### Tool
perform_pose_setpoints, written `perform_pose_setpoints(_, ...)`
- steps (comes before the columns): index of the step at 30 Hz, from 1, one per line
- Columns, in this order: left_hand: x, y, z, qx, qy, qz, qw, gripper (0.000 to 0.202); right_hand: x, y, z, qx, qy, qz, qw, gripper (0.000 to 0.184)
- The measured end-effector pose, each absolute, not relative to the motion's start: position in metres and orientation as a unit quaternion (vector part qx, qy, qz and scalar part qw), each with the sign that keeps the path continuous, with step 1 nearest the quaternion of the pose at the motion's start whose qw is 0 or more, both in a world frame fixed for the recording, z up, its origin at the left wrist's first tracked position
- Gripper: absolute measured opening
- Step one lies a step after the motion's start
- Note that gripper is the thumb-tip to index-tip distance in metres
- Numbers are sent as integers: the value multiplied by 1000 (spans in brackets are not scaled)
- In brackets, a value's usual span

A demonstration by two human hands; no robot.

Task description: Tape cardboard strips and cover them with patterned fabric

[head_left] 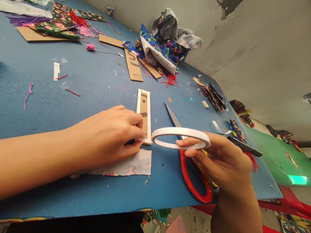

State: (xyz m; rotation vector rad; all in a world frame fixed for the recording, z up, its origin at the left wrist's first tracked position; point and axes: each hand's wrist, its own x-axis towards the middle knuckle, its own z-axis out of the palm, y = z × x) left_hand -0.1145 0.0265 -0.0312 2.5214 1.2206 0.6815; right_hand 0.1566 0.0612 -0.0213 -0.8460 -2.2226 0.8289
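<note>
A narrow cardboard strip (144, 105) lies upright on the blue table, with white tape along its edges and across its near end. My left hand (114, 132) is closed at the near end of this strip, thumb and fingertips pinching its left side. Under that hand lies a piece of pale-backed fabric (138, 163), partly covered. My right hand (218, 158) grips a roll of white tape (181, 131), thumb below and a finger through the ring. Beneath the roll, red-handled scissors (186, 173) rest on the table, blades pointing away; the roll and hand hide their middle.
Crumpled blue patterned fabric (167, 48) is heaped at the back beside a printed cardboard piece (133, 66). Floral fabric and coloured tassels (79, 19) lie at the far left. A black-handled tool (244, 146) is right of my right hand. The table's near edge (97, 210) runs below.
</note>
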Motion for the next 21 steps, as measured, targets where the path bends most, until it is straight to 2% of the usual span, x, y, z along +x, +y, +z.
perform_pose_setpoints(5,-116,26,-33,868,408,243,144,21,159,63,-21,-309,-844,294,324,40)
perform_pose_setpoints(14,-115,25,-38,868,405,255,136,28,159,62,-19,-320,-845,292,313,38)
perform_pose_setpoints(21,-118,23,-32,864,423,229,150,20,160,62,-18,-329,-843,283,318,39)
